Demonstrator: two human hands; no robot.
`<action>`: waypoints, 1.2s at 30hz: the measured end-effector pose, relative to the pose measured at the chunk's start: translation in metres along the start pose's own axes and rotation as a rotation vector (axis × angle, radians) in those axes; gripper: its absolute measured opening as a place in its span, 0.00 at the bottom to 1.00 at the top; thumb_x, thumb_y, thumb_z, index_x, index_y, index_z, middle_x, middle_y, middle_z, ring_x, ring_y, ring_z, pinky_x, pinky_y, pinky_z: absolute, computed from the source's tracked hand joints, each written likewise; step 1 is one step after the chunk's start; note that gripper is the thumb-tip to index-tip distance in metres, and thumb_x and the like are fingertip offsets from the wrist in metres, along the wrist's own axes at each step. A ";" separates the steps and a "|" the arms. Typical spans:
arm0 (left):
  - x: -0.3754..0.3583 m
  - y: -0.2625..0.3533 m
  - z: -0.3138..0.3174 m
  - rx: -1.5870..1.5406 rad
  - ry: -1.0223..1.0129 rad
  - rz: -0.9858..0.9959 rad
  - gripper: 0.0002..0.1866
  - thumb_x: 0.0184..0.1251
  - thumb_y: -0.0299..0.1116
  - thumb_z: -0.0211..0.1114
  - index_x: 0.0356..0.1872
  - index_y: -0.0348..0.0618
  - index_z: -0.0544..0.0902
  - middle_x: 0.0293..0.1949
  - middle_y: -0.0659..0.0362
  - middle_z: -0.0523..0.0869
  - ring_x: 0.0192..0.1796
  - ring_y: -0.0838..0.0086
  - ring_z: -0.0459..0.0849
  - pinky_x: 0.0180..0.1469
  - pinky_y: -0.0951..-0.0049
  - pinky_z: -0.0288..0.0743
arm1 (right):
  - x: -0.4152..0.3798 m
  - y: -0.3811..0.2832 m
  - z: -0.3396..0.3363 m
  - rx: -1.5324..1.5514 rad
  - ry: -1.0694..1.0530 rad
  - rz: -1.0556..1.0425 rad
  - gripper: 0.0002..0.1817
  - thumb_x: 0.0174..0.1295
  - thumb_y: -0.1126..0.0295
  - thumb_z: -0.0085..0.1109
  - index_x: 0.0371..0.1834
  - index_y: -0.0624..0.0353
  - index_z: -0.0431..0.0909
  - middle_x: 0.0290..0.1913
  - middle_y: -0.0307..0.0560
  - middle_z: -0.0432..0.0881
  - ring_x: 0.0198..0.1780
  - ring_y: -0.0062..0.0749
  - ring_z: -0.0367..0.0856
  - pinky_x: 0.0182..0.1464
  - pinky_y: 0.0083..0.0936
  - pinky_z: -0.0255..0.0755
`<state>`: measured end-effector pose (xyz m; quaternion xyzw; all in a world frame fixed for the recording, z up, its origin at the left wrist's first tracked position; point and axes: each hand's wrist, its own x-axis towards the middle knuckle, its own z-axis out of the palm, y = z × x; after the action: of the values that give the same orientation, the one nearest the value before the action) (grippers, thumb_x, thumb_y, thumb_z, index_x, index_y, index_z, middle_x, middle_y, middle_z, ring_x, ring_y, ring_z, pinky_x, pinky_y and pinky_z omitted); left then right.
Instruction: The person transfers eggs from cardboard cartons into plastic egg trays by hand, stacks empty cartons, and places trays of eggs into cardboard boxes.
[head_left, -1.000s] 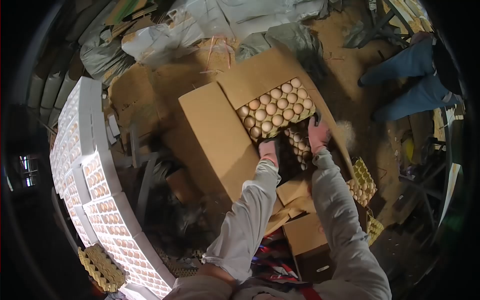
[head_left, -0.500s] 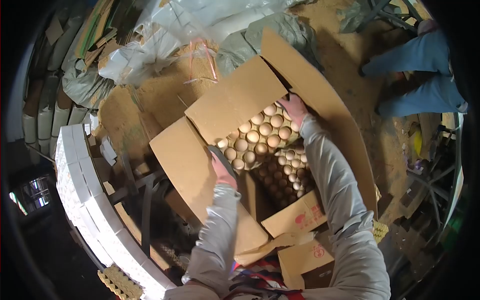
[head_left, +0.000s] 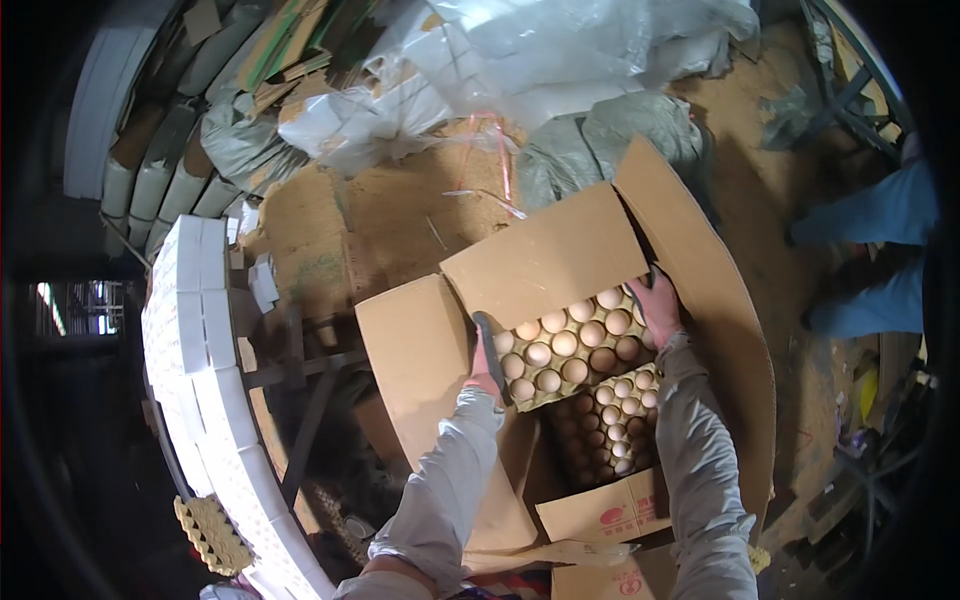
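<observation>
A large open cardboard box (head_left: pixel 545 240) has its flaps spread out. Inside its far part, a tray of brown eggs (head_left: pixel 575 345) is gripped at both ends. My left hand (head_left: pixel 484 365), gloved in pink and grey, holds the tray's left edge. At its right edge, my right hand (head_left: pixel 660 307) is wrapped round the tray, fingers partly hidden by the box flap. More eggs (head_left: pixel 622 415) lie lower in the box, nearer my body. The far edge of the held tray is hidden under the far flap.
White stacked cartons (head_left: pixel 215 370) curve along the left, with an egg tray piece (head_left: pixel 212 535) beside them. Plastic sheeting (head_left: pixel 560 50) and a grey-green sack (head_left: pixel 610 145) lie beyond the box. A person in blue trousers (head_left: pixel 875 215) is at the right.
The camera view has shifted, so the box and both hands appear lower and farther right. Both hands still hold the egg tray, which looks more level.
</observation>
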<state>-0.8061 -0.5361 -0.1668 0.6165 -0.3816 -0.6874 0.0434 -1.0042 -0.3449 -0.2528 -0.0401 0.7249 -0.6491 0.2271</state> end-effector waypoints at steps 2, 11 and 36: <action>0.002 -0.006 -0.003 -0.021 0.017 -0.055 0.47 0.60 0.75 0.48 0.71 0.50 0.65 0.66 0.57 0.71 0.65 0.64 0.68 0.66 0.56 0.63 | -0.006 -0.016 -0.002 0.054 -0.096 0.066 0.25 0.61 0.62 0.66 0.55 0.69 0.75 0.51 0.47 0.82 0.52 0.30 0.78 0.56 0.27 0.70; 0.042 -0.037 -0.015 -0.282 -0.314 -0.070 0.39 0.67 0.67 0.49 0.62 0.39 0.74 0.60 0.55 0.76 0.60 0.66 0.74 0.63 0.63 0.68 | 0.000 -0.009 -0.021 -0.227 -0.081 -0.061 0.27 0.58 0.66 0.67 0.59 0.66 0.73 0.57 0.47 0.77 0.59 0.32 0.74 0.61 0.29 0.68; -0.445 -0.170 -0.356 -0.160 0.239 0.430 0.42 0.61 0.60 0.61 0.68 0.42 0.64 0.61 0.37 0.70 0.67 0.46 0.66 0.69 0.58 0.59 | -0.360 -0.233 -0.007 -0.434 -1.002 -0.082 0.27 0.72 0.61 0.45 0.70 0.63 0.60 0.66 0.48 0.69 0.65 0.39 0.68 0.67 0.37 0.61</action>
<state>-0.3180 -0.3483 0.1155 0.5926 -0.4405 -0.6126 0.2821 -0.7405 -0.2471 0.0713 -0.4184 0.6432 -0.3945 0.5055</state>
